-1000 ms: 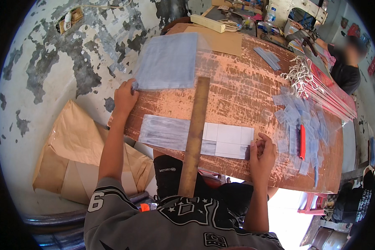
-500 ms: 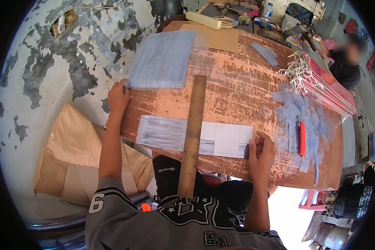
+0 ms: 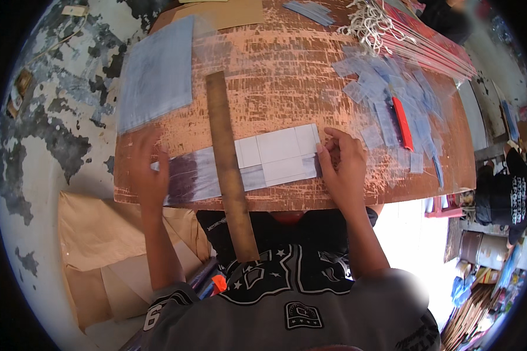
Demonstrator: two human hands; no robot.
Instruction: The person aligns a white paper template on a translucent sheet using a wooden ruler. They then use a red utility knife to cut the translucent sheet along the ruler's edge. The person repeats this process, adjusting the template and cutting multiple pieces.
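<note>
A pale see-through plastic strip [image 3: 202, 169] lies along the near part of the worktable, with a white card [image 3: 280, 145] marked with thin lines on its right part. Across the strip rests a long flat brown straightedge [image 3: 227, 155], its near end jutting past the table edge toward my shirt. My right hand [image 3: 346, 167] is at the strip's right end, thumb at the edge, fingers apart and partly curled. At the left end is my left hand [image 3: 149, 167], its fingers smeared by motion; whether it grips the strip does not show.
A stack of bluish plastic sheets [image 3: 158, 73] lies far left on the worktable [image 3: 293, 61]. On the right are scattered plastic pieces [image 3: 418, 111], a red cutter [image 3: 402, 124] and bundled white cords [image 3: 369, 26]. Brown paper [image 3: 91, 234] stands at the lower left, beside the peeling wall.
My left hand has moved from the sheet stack down to the strip's left end. My right hand stays at the right end. The view has shifted, and the strip looks tilted now.
</note>
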